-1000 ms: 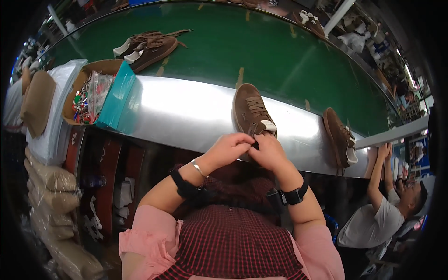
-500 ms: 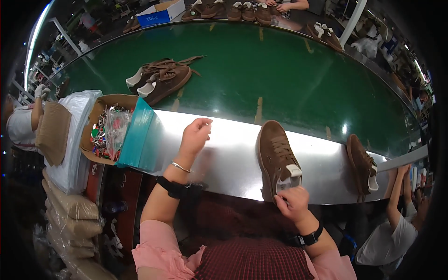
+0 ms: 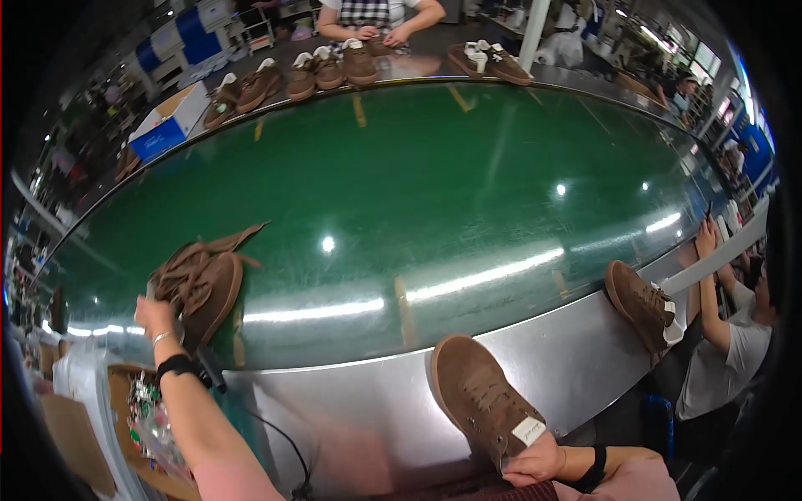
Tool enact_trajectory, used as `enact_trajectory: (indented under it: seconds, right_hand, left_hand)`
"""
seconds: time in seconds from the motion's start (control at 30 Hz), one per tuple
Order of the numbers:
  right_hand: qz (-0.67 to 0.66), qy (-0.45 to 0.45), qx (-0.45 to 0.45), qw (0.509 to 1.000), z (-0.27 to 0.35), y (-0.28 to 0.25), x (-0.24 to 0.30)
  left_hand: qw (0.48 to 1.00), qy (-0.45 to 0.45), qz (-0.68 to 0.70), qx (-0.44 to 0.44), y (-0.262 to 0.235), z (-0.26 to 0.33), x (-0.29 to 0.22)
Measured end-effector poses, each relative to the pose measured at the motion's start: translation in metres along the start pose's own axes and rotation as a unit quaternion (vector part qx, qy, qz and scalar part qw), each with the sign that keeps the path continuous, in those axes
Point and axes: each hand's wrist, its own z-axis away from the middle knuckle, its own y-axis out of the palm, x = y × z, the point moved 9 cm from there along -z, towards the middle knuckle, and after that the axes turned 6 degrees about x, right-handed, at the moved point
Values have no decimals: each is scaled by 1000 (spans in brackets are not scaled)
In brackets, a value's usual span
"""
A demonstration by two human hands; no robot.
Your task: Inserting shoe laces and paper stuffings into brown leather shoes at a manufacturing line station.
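My right hand [image 3: 535,462] is closed on the heel of a brown lace-up shoe [image 3: 480,388], which has a white label on its tongue. Its toe points away from me over the steel ledge [image 3: 359,409]. Far to the left, my left arm is stretched out over the belt. There my left hand [image 3: 156,317] is closed at the heel end of a pair of brown shoes [image 3: 213,296] with long loose laces. My fingers partly hide the heels of this pair.
A green belt [image 3: 418,184] spans the middle. Another brown shoe [image 3: 642,305] stands at the right. At lower left is a carton of small coloured items [image 3: 150,426]. Shoes [image 3: 315,71] and a blue-white box [image 3: 170,121] line the far edge, where a person works; another person is at right.
My left hand has gone from above the steel ledge left to the laced pair and closed there. My right hand stays at the shoe's heel. The view has shifted, showing more of the far side.
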Motion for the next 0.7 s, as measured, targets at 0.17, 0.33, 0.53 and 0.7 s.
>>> enact_trajectory:
  seconds: [0.17, 0.33, 0.53, 0.7]
  right_hand:
    - [-488, 368, 237, 755, 45, 73, -39]
    - [-333, 248, 5, 910, -2, 21, -42]
    - [-105, -21, -27, 994, -16, -1, -4]
    - [-127, 7, -21, 992, -20, -2, 1]
  left_hand:
    - [985, -34, -40, 162, 25, 26, -53]
    - [982, 113, 25, 149, 42, 5, -54]
    - [932, 249, 139, 224, 35, 58, -152]
    - [876, 378, 161, 253, -20, 193, -309]
